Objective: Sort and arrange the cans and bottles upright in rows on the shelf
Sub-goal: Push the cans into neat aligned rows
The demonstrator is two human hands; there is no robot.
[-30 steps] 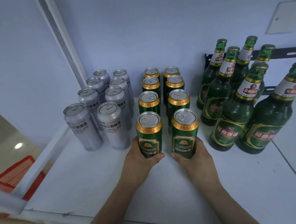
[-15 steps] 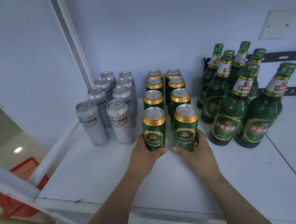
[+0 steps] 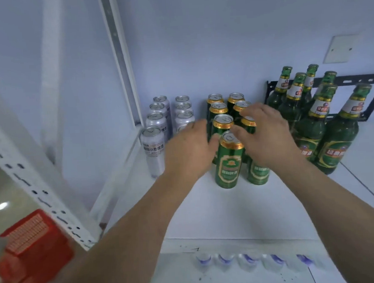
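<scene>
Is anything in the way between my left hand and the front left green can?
Nothing visible. The left hand is right beside the front left green can, its thumb at the can's upper left edge, with no object between them.

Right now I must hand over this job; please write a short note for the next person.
Left hand: open, above the cans, holds nothing.
Right hand: open, over the right green cans, holds nothing.
Shelf: silver cans left, green cans middle, green bottles right, all upright in double rows.
Done: the visible items stand sorted.
Left: check that the front green pair sits straight.
</scene>
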